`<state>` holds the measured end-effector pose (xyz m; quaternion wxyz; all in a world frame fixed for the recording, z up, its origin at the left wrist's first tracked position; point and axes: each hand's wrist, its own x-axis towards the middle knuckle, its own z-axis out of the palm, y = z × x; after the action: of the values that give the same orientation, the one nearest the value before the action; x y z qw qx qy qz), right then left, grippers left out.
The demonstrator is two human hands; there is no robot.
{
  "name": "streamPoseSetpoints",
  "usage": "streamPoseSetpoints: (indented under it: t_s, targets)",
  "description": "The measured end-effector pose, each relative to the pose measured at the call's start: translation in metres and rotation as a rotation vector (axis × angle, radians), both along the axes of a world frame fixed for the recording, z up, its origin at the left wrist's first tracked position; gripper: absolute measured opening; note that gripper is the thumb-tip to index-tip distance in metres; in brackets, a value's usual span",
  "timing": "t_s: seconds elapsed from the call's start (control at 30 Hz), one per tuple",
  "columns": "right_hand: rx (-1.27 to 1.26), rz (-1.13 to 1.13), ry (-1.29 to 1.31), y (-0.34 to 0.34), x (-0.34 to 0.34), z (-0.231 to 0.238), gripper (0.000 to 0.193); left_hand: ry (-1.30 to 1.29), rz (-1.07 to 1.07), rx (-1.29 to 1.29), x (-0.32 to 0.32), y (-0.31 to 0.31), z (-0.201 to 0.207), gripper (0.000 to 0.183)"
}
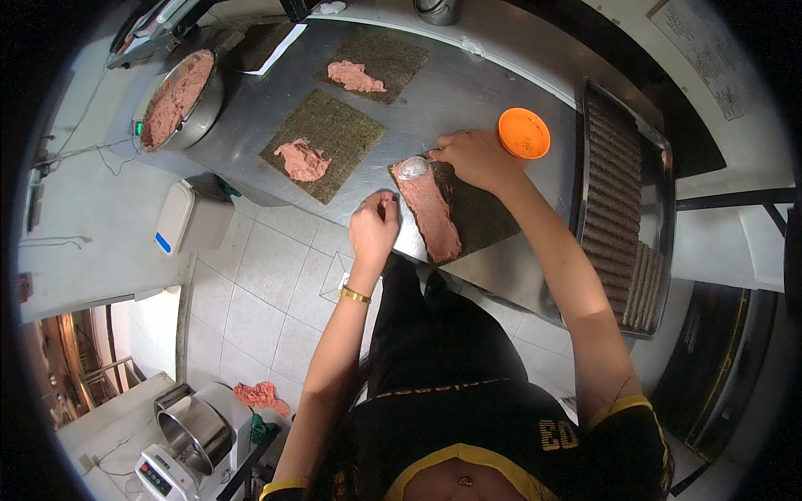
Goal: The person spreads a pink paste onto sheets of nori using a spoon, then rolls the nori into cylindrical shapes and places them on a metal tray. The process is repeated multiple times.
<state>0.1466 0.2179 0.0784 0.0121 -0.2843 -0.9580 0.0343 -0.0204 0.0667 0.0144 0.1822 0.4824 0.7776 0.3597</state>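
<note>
My right hand (478, 159) grips a metal spoon, its bowl (413, 169) pressed onto the far end of a long strip of pink minced paste (433, 213). That strip lies along the left side of a dark green seaweed sheet (482, 213) at the table's near edge. My left hand (373, 224) is beside the sheet's left edge with its fingers curled in; nothing shows between them. Farther left, two more seaweed sheets (352, 127) (403, 60) lie flat, each bearing a lump of pink paste (302, 160) (357, 77).
An orange bowl (525, 134) stands just beyond my right forearm. At the right, a metal tray (582, 179) holds rows of dark rolls (612, 192). A big steel bowl of pink paste (178, 98) is at the far left of the steel table (251, 134). A mixer (196, 434) stands lower left.
</note>
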Motion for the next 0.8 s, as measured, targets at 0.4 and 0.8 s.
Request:
streamPoseSetpoints:
  t_s: [0.4,0.8]
  targets:
    - [0.005,-0.055,0.008,0.015,0.002,0.009,0.018,0.212,0.066,0.201,0.011,0.023,-0.024,0.01]
    - [-0.062,-0.18,-0.103,0.022,-0.001,0.009,0.027,0.171,0.072,0.207,0.01,0.023,-0.023,0.009]
